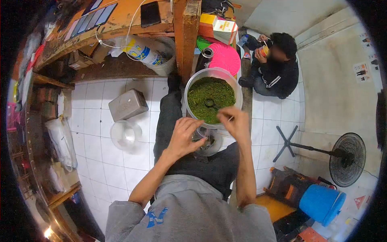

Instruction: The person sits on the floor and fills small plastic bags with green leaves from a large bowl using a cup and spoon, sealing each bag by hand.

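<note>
A large clear plastic tub (238, 94) full of finely chopped green leaf-like stuff (209, 90) stands in front of me. The round bowl of a small dark spoon (209, 103) rests in the green stuff. Its handle runs towards my right hand (237, 123), whose fingers are closed round it at the tub's near right rim. Just below the near rim, my left hand (186, 135) is curled on a small clear plastic container (204, 132). Under that, between my legs, is another clear container (211, 149) with some dark contents, partly hidden.
On the floor to the left lie a grey box-like block (128, 105) and a clear round tub (125, 134). A pink lid (225, 58) and a dark tumbler (205, 56) stand behind the big tub. Another person (278, 68) sits at the right, above a standing fan (346, 159).
</note>
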The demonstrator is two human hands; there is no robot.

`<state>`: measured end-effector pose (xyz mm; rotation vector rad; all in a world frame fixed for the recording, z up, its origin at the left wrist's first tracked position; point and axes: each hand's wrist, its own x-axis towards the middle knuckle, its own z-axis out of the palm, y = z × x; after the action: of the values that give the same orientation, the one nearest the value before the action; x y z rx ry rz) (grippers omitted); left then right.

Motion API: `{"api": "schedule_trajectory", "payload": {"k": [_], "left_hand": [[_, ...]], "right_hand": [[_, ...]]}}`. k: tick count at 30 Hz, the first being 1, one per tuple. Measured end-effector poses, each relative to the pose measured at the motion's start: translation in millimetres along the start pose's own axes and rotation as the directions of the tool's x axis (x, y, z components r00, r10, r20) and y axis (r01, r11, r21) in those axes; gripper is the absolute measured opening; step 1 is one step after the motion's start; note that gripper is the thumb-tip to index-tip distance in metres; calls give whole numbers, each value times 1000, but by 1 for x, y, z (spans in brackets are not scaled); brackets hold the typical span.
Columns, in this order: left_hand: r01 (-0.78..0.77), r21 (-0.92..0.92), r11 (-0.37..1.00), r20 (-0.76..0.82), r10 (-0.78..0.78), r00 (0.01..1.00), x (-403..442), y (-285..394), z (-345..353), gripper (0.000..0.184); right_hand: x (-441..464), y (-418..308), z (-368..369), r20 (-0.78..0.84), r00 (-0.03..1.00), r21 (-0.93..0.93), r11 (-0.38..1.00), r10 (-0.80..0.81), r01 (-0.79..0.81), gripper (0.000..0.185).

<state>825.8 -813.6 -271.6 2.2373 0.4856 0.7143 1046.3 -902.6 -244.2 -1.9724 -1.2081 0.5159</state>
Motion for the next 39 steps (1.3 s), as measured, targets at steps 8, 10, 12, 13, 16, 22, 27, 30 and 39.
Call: {"api": "schedule_trajectory", "payload": {"k": [8, 10, 12, 13, 16, 22, 27, 30, 39], "left_hand": [[195, 32, 980, -116, -190, 975, -11, -5, -17, 66], [231, 21, 973, -130, -226, 965, -14, -10, -20, 67], [265, 2, 964, -127, -262, 957, -20, -8, -19, 69], [261, 9, 965, -131, -258, 957, -20, -7, -19, 69], [263, 22, 965, -148, -257, 955, -17, -6, -28, 70], [299, -8, 954, -184, -295, 938, -23, -15, -27, 70], [287, -7, 958, -167, -284, 944, -22, -13, -27, 70], [297, -4, 955, -160, -294, 942, -22, -10, -28, 71], [296, 8, 955, -147, -292, 945, -23, -8, -34, 72]], "right_hand": [[43, 66, 22, 269, 943, -760, 558, -196, 333, 11], [61, 71, 13, 126, 991, -672, 732, -39, 114, 13], [65, 94, 25, -8, 989, -684, 722, -148, 102, 14], [64, 102, 33, 30, 992, -757, 644, -124, 104, 14], [46, 83, 34, 177, 962, -751, 604, -207, 268, 15], [35, 77, 10, 29, 999, -826, 564, 29, 8, 18], [9, 16, 3, 125, 982, -760, 650, 140, 4, 13], [0, 18, 13, 211, 951, -755, 655, 224, 13, 11], [11, 22, 39, 179, 968, -632, 775, 176, -25, 14]]}}
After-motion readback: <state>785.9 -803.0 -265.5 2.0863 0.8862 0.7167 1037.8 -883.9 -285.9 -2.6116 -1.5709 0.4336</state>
